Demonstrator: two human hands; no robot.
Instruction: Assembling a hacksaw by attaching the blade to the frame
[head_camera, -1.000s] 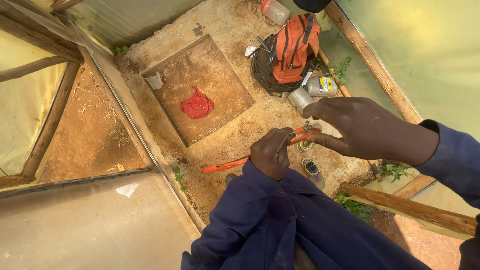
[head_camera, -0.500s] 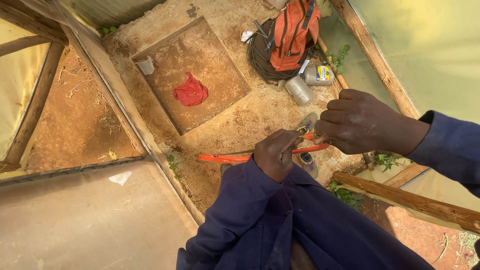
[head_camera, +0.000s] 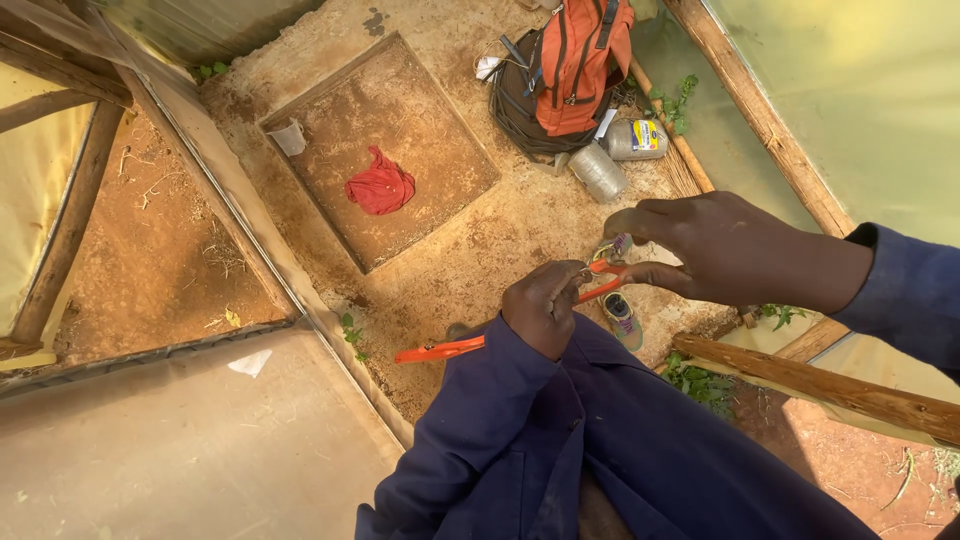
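Observation:
My left hand is closed in a fist around the middle of an orange-handled tool that looks like pliers. One orange handle sticks out to the lower left. My right hand reaches in from the right, and its thumb and forefinger pinch the tool's other orange end. Both arms wear dark blue sleeves. The tool's working tip is hidden by my fingers. I look down on the ground far below the hands.
On the sandy ground lie an orange and black backpack, a silver wire roll, a tin can and a shoe. A sunken concrete slab holds a red cloth and a white cup. Wooden poles and green sheeting frame the space.
My right hand has drawn back from over the left fist to the tool's right end, fingers now pinching. The view has tilted, so the ground objects sit higher in frame.

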